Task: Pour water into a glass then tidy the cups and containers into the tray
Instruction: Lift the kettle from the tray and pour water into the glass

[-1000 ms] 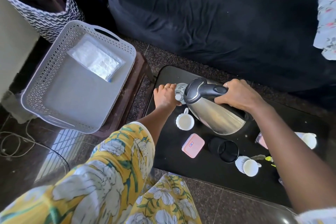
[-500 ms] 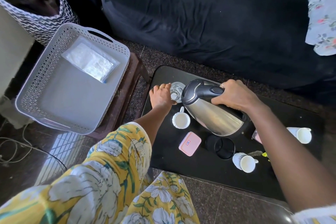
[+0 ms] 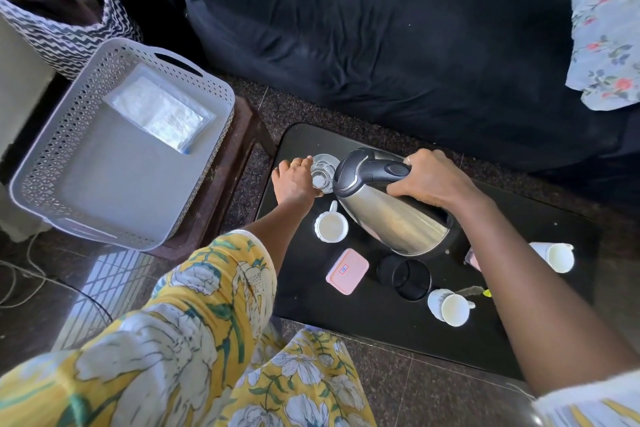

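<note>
glass (image 3: pixel 323 174) in left grip (image 3: pixel 294 181), just beside tilted kettle (image 3: pixel 391 222) in right grip (image 3: pixel 429 180)

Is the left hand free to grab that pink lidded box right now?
Probably not yet: the left hand grips the glass at the kettle spout. The pink box lies uncovered near that forearm, so once it lets go, the way looks open.

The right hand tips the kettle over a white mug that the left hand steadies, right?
Not a mug: in the head view the left hand steadies a clear glass; the right hand does tip the kettle over it.
</note>
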`<state>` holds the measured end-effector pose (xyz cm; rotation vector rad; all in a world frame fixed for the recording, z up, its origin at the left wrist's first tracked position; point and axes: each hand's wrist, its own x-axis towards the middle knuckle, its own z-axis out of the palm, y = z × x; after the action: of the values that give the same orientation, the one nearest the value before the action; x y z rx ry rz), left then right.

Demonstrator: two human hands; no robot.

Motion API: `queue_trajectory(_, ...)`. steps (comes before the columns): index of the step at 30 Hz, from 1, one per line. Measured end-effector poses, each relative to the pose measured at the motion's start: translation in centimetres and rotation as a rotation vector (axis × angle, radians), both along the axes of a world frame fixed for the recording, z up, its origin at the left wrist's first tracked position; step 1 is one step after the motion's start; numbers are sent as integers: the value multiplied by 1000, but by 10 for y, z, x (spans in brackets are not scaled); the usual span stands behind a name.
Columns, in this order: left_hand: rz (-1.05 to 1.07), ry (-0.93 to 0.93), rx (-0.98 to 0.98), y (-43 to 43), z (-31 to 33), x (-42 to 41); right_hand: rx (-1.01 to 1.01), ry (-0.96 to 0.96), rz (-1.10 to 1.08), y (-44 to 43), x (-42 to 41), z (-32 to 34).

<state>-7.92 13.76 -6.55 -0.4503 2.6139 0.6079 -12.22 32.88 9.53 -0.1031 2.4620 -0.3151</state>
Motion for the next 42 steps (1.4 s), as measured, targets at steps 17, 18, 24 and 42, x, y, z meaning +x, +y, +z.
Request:
queue_trajectory(17,113,35,95,2,-3,13,17,-13,55,7,-3,-2)
queue_trajectory(18,115,39,94,2,-4,13,21,-11,63,7,-3,-3)
queue_trajectory(24,139,46,93,5,-4,14,26,-14,76,7,-5,-4)
queue_trajectory(42,152,25,78,6,-3,11,27,-16,82,-1,-17,-1)
